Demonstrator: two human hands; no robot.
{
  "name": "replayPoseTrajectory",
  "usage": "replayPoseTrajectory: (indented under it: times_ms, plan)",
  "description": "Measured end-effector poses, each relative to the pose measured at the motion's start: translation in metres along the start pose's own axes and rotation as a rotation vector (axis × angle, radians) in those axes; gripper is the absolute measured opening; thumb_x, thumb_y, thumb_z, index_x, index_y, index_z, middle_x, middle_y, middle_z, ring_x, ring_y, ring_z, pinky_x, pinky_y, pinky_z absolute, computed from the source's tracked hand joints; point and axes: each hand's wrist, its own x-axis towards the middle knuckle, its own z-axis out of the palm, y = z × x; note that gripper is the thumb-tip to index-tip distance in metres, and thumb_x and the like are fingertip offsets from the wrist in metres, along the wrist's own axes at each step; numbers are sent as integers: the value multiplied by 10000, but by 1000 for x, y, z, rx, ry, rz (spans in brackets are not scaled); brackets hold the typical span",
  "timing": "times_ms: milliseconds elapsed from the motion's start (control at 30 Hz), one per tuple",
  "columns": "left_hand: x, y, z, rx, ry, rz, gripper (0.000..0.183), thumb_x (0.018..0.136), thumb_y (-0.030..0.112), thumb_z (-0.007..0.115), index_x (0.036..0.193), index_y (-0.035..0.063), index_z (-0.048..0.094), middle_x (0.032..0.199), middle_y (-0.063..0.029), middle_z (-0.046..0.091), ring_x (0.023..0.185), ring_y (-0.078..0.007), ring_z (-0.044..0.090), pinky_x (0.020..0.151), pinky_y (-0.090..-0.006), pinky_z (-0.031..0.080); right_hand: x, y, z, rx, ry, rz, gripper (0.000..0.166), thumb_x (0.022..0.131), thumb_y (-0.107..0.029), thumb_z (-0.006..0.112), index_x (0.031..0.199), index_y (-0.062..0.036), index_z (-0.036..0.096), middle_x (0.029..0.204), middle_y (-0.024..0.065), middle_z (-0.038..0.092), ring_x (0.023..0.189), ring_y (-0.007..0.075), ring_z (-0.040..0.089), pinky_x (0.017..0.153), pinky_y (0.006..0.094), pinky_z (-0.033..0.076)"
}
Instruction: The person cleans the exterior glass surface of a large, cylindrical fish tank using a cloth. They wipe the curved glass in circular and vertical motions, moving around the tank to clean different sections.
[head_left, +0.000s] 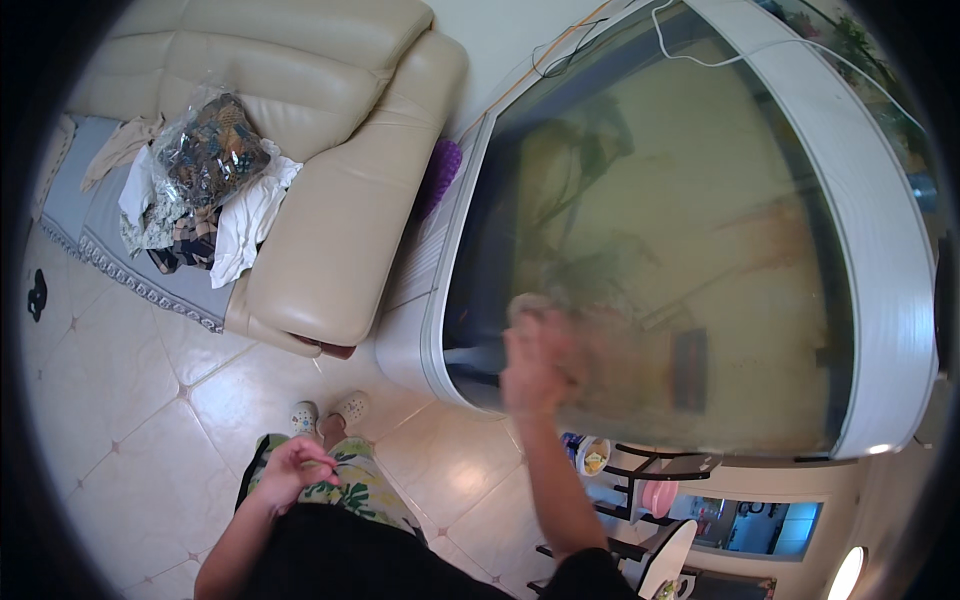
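My right hand (536, 364) is raised against the front glass of a large aquarium (885, 225) with a white frame. Motion blurs the fingers. A pale greyish patch shows at their tips, and whether it is a cloth or pad in the hand cannot be made out. Behind the cloudy, yellow-green glass (697, 187), dark shapes look dim, mixed with reflections. My left hand (296, 469) hangs in front of my patterned shorts (352, 480), its fingers loosely curled and apart, with nothing in it.
Left of the aquarium stands a beige leather sofa (337, 232) bearing clothes (247, 217) and a clear plastic bag (214, 150). A purple bumpy object (442, 172) sits between them. A white cable (705, 61) crosses the tank's top. Chairs (660, 465) and a tub (594, 456) stand lower right.
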Motion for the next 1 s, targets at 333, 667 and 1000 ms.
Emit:
replayPoseTrajectory:
  times_ms: [333, 667, 1000]
  plan:
    - [-9, 6, -6, -123, 259, -27, 296, 746, -134, 643, 953, 29, 510, 948, -142, 602, 794, -306, 663, 766, -376, 568, -74, 18, 181, -248, -312, -400, 187, 779, -184, 560, 908, -76, 642, 1207, 72, 514, 1264, 289, 405, 931, 438, 428]
    - [148, 13, 88, -41, -207, -129, 150, 843, 27, 653, 928, 36, 530, 806, -92, 616, 607, -200, 613, 561, -266, 498, -62, 55, -107, 67, 228, -533, 351, 676, -92, 691, 1023, -116, 641, 1218, 109, 588, 1164, 321, 525, 852, 434, 422]
    - [190, 51, 101, 179, -250, -385, 405, 925, 341, 573, 665, 40, 499, 452, -15, 387, 345, -95, 317, 332, -260, 200, 61, -5, -200, -426, 1011, -216, 234, 758, 51, 501, 955, -52, 570, 1277, 251, 452, 1231, 464, 382, 978, 563, 347]
